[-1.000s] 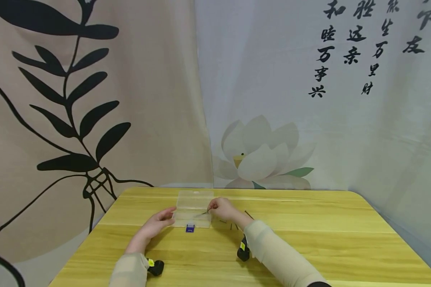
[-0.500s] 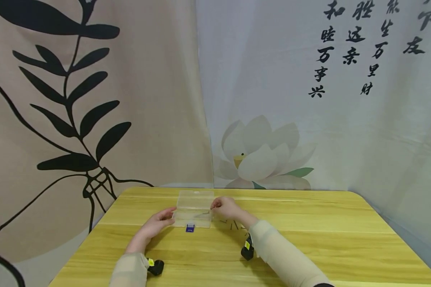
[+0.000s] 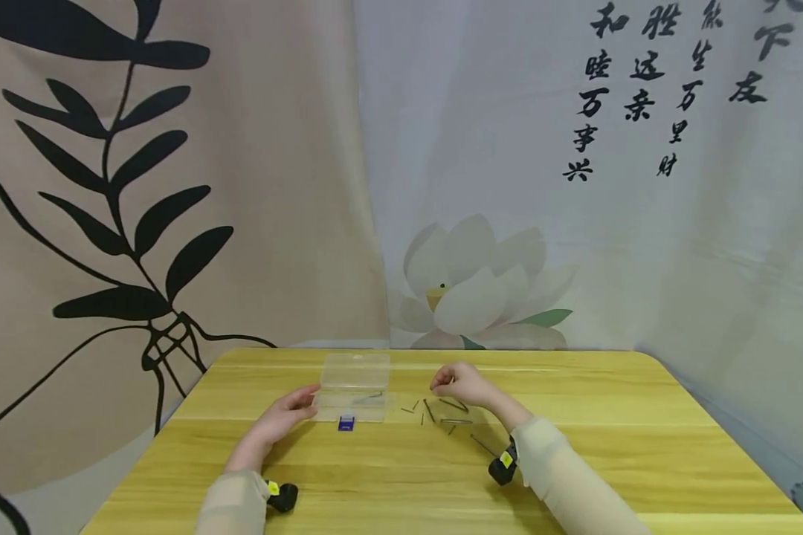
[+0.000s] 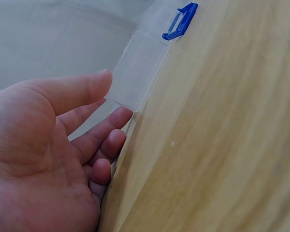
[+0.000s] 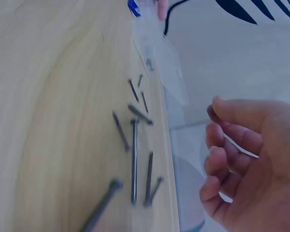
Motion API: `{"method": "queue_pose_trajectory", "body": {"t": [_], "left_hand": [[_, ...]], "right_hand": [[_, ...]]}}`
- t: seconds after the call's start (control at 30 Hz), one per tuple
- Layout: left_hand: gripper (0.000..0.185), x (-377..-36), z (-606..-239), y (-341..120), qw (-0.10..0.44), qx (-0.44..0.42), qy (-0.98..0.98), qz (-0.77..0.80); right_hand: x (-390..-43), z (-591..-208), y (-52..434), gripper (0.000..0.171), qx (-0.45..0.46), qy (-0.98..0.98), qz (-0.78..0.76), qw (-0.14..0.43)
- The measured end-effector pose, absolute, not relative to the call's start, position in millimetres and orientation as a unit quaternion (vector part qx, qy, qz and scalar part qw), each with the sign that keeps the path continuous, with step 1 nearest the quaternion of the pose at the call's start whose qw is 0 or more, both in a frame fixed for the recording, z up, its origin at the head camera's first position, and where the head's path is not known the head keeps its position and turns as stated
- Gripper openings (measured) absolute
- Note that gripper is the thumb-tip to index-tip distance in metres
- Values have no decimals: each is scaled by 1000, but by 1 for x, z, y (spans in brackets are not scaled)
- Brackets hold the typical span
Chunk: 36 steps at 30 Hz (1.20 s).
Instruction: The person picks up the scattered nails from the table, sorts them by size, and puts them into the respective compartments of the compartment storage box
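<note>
A clear plastic box (image 3: pixel 331 411) stands with its lid (image 3: pixel 356 370) raised at the back and a blue latch (image 3: pixel 346 423) at the front. My left hand (image 3: pixel 277 422) holds the box's left end; in the left wrist view the thumb (image 4: pixel 89 89) is at the upper edge and the fingers lie along the end. Thin metal nails (image 3: pixel 372 396) lie inside. To the right, several loose nails (image 5: pixel 134 164) of different lengths are spread on the table. Beyond and above them hovers my right hand (image 3: pixel 468 386), its fingers loosely curled, thumb close to the index finger, nothing visible between them.
The wooden table (image 3: pixel 375 475) has its far edge just behind the box. A printed curtain (image 3: pixel 308 186) hangs beyond it. Black wrist cameras (image 3: pixel 502 466) sit at both cuffs; one long nail (image 3: pixel 484 445) lies close to the right one.
My right hand has moved right, from the box's right end to above the loose nails, uncovering them. A nail it held is now in the box. The left hand stays; the head view shifts slightly.
</note>
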<state>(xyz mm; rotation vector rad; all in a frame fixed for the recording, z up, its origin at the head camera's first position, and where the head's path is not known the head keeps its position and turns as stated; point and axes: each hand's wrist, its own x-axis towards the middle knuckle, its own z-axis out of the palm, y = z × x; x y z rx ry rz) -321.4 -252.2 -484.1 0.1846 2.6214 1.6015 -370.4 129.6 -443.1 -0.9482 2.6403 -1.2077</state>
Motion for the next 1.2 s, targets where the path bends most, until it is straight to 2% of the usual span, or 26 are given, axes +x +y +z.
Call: {"method": "queue_pose_trajectory", "body": {"t": [0.33, 0.53, 1.2], "left_hand": [[51, -322, -485, -257, 38, 61, 850, 521], [52, -320, -486, -259, 39, 59, 851, 520], [52, -320, -485, -253, 42, 58, 853, 517]], "right_hand": [[-357, -455, 180, 17, -309, 842, -427, 115], [-350, -465, 195, 19, -293, 831, -452, 136], [-344, -473, 190, 12, -204, 863, -453, 93]]}}
